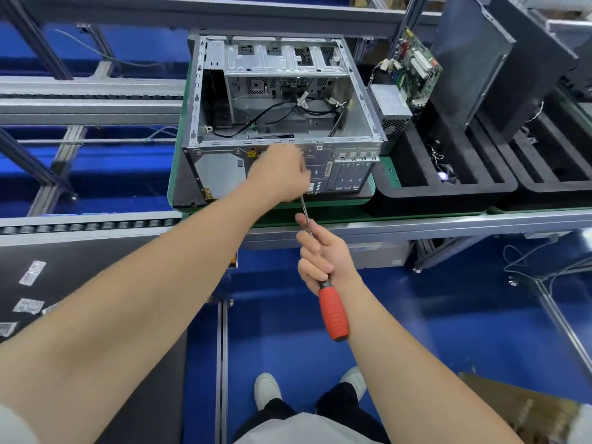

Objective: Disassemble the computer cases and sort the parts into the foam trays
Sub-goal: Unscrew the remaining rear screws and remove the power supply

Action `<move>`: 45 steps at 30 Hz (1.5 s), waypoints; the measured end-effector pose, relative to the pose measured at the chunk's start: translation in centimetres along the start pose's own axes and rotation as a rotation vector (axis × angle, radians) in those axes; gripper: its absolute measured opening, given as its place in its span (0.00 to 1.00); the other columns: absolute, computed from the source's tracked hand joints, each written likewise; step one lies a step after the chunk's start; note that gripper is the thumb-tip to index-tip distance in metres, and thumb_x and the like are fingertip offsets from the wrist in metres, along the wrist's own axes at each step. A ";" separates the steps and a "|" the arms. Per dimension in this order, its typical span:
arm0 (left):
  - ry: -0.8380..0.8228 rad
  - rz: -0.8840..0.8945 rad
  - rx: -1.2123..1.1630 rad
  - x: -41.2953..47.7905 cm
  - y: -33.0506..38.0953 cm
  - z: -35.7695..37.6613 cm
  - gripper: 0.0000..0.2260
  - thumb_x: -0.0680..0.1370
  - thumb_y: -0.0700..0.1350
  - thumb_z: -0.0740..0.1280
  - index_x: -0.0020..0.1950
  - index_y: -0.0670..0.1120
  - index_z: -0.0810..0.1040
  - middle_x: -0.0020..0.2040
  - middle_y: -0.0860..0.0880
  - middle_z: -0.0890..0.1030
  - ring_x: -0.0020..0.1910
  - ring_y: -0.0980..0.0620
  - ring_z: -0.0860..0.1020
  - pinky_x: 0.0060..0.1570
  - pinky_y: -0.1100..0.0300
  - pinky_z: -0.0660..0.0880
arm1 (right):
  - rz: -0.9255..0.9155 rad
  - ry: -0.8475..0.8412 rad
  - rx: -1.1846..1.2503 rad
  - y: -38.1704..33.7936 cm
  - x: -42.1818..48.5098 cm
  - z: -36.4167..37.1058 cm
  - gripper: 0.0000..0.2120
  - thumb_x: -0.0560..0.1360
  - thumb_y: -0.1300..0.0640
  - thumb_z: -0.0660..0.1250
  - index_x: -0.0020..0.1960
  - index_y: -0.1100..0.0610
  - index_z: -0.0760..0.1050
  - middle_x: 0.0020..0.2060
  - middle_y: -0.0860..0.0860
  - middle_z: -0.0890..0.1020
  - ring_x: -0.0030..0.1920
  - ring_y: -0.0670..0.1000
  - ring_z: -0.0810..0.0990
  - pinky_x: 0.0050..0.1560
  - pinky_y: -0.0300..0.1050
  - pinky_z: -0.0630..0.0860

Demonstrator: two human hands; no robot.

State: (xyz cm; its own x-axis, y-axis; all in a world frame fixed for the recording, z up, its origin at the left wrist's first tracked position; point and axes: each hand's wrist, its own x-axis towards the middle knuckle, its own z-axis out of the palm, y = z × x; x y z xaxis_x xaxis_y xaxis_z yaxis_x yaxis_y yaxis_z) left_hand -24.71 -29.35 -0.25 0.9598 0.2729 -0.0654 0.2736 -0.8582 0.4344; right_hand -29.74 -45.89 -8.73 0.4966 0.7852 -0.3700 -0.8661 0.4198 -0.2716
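Head view. Noted case (282,116) lying open side up on green pallet (339,201), rear panel nearest, cables loose inside. Found left grip (282,174) against rear panel's top edge, fingers curled; blurred, so cannot tell whether pinching a screw or only steadying. Found right grip (320,254) closed round screwdriver (333,312) high on shaft, red handle hanging below, tip aimed toward left grip. Likely mid rear-panel screws. Shift right grip onto handle, seat tip square, press while turning, catch freed screw. Saw tray (448,187) just right of case.
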 end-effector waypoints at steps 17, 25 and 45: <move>-0.399 0.166 0.429 8.8 -1.5 -3.4 0.31 0.67 0.73 0.73 0.39 0.43 0.80 0.59 0.47 0.79 0.55 0.43 0.78 0.61 0.43 0.75 | -0.232 0.517 -1.184 0.1 0.4 2.1 0.11 0.88 0.58 0.51 0.56 0.59 0.72 0.31 0.56 0.76 0.19 0.52 0.64 0.20 0.40 0.64; -0.377 0.142 0.342 8.9 -2.0 -3.0 0.25 0.71 0.63 0.76 0.38 0.40 0.79 0.56 0.45 0.79 0.53 0.39 0.81 0.46 0.50 0.74 | -0.279 0.650 -1.385 0.9 1.0 2.1 0.10 0.85 0.56 0.55 0.55 0.58 0.74 0.34 0.59 0.80 0.23 0.56 0.70 0.21 0.43 0.68; -0.430 0.021 0.138 8.7 -2.0 -3.4 0.23 0.70 0.56 0.80 0.52 0.41 0.78 0.54 0.48 0.78 0.50 0.43 0.78 0.50 0.49 0.74 | -0.309 0.650 -1.881 -1.1 0.0 0.0 0.03 0.87 0.58 0.53 0.57 0.54 0.65 0.37 0.58 0.76 0.31 0.56 0.72 0.29 0.47 0.67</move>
State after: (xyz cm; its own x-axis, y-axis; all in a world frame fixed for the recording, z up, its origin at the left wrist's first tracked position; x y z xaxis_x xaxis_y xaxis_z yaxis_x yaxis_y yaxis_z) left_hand -17.09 -23.73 1.34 0.8959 0.0743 -0.4380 0.2316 -0.9195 0.3177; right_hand -28.73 -46.34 -8.43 0.9040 0.3637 -0.2248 0.1505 -0.7628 -0.6288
